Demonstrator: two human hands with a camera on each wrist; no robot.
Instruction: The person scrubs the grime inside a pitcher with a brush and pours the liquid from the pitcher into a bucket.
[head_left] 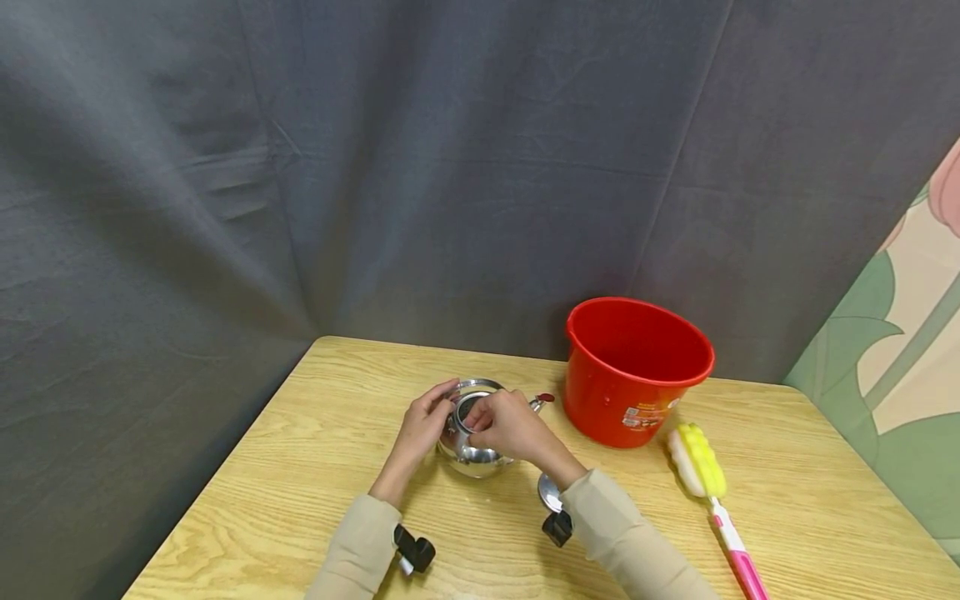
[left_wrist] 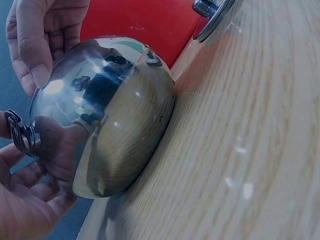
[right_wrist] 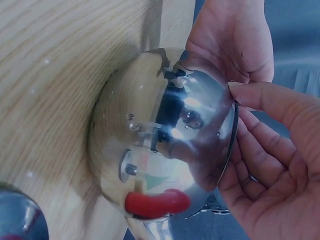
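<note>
A shiny steel kettle [head_left: 480, 463] stands on the table, its mouth facing up and a red spout cap [right_wrist: 157, 201] at its right. My left hand [head_left: 422, 427] holds its left side, fingers along the wall by the silver handle fitting [left_wrist: 21, 132]. From the right, my right hand [head_left: 516, 423] reaches over the mouth; its thumb and fingers pinch at the rim, with fingertips hidden inside the opening. A round metal lid [head_left: 550, 492] with a knob lies on the table near the right wrist, partly covered by the sleeve in the head view.
Behind the kettle to the right stands a red bucket [head_left: 600, 400]. A sponge brush [head_left: 701, 462], yellow and white with a pink handle, lies at the right of the wooden table [head_left: 300, 467]. A grey curtain [head_left: 450, 167] hangs along the back edge.
</note>
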